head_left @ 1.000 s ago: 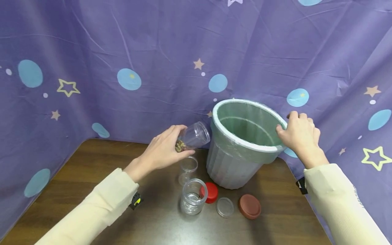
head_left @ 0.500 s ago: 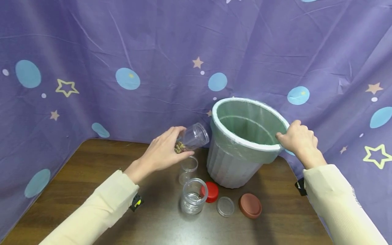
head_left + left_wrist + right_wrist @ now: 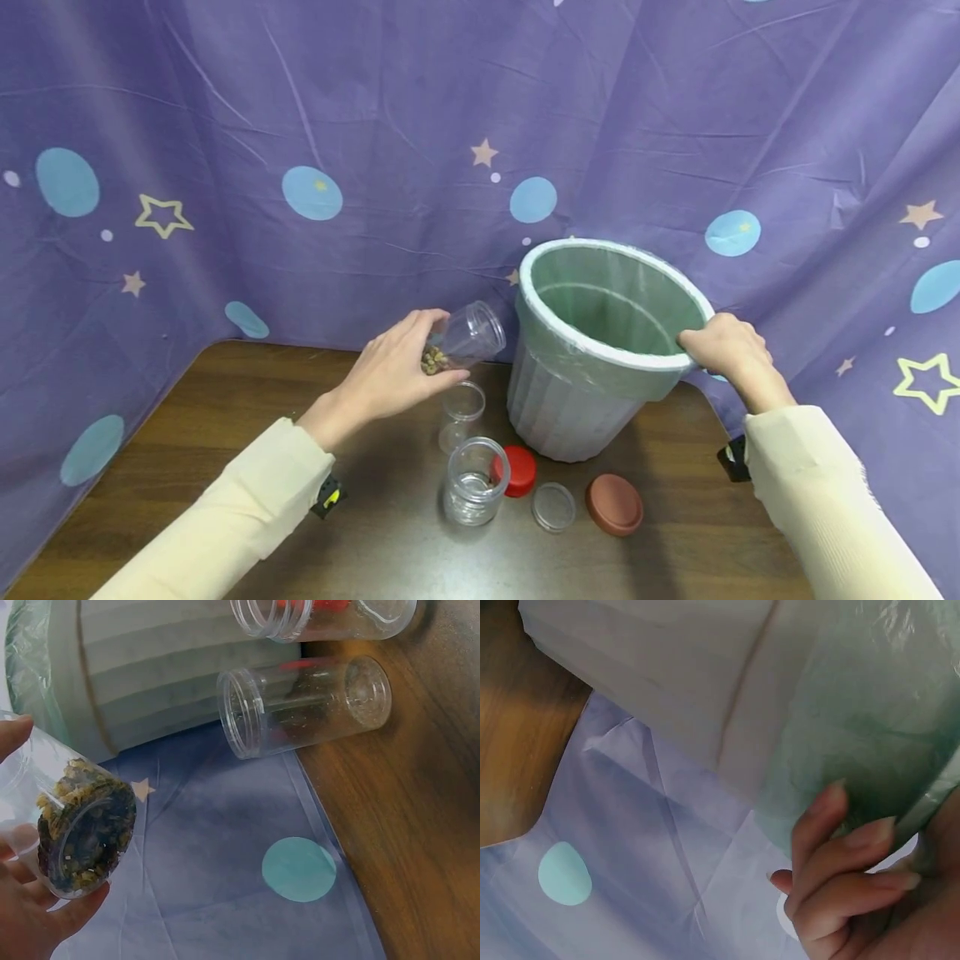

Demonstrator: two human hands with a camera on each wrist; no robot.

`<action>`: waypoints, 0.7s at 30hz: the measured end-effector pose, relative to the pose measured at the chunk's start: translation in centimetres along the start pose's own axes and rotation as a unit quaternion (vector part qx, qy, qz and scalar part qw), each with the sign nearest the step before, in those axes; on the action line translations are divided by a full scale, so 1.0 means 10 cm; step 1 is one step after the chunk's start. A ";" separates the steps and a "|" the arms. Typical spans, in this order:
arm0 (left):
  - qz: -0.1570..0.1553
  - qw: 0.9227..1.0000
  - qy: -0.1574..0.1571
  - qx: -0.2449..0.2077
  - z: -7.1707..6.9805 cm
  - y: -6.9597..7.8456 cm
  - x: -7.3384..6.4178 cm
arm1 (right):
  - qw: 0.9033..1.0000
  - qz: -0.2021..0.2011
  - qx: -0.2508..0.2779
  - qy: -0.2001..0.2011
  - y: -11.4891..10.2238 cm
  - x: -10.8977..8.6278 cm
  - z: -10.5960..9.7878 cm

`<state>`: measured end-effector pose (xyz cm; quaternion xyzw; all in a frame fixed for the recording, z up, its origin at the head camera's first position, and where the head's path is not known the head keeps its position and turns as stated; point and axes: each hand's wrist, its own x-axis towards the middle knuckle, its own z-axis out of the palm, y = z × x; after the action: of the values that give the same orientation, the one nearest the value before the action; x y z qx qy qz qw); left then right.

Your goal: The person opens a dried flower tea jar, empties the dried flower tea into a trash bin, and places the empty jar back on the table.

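Observation:
My left hand [image 3: 393, 367] holds a clear plastic jar [image 3: 468, 337] tilted on its side, its open mouth toward the bin. Yellowish-brown dried bits [image 3: 86, 825] lie at the jar's base in the left wrist view. To the right leans a grey trash bin [image 3: 562, 408], lined with a thin green bag [image 3: 622, 375] folded over its rim. My right hand [image 3: 731, 350] grips the bin's right rim, thumb at the inside. In the right wrist view its curled fingers [image 3: 832, 877] press the bag from outside.
Two clear open jars, a front one [image 3: 472, 496] and a rear one [image 3: 461, 408], stand on the wooden table [image 3: 187, 450]. Near them lie a red lid [image 3: 517, 471], a clear lid [image 3: 553, 507] and a brownish-red lid [image 3: 615, 504]. A purple curtain [image 3: 405, 167] hangs behind.
My right hand has come down and closed over the bin's rim. The left hand has drifted slightly left with the tilted jar, and the bits are still inside.

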<state>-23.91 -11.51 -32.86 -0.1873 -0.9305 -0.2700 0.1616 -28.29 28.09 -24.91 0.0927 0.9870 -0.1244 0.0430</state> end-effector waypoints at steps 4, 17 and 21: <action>0.007 1.000 0.011 0.011 -0.04 0.02 0.01 | 1.000 -0.004 0.012 0.000 0.02 0.00 0.00; -0.004 0.999 0.031 0.036 -0.14 0.13 0.20 | 0.999 0.028 0.030 0.009 0.00 0.00 0.04; -0.007 0.999 0.031 0.043 -0.19 0.21 0.31 | 0.999 0.032 0.031 0.004 -0.01 0.00 0.04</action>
<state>-25.31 -10.12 -29.21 -0.1656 -0.9370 -0.2368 0.1961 -28.24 27.87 -25.32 0.1261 0.9793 -0.1534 0.0404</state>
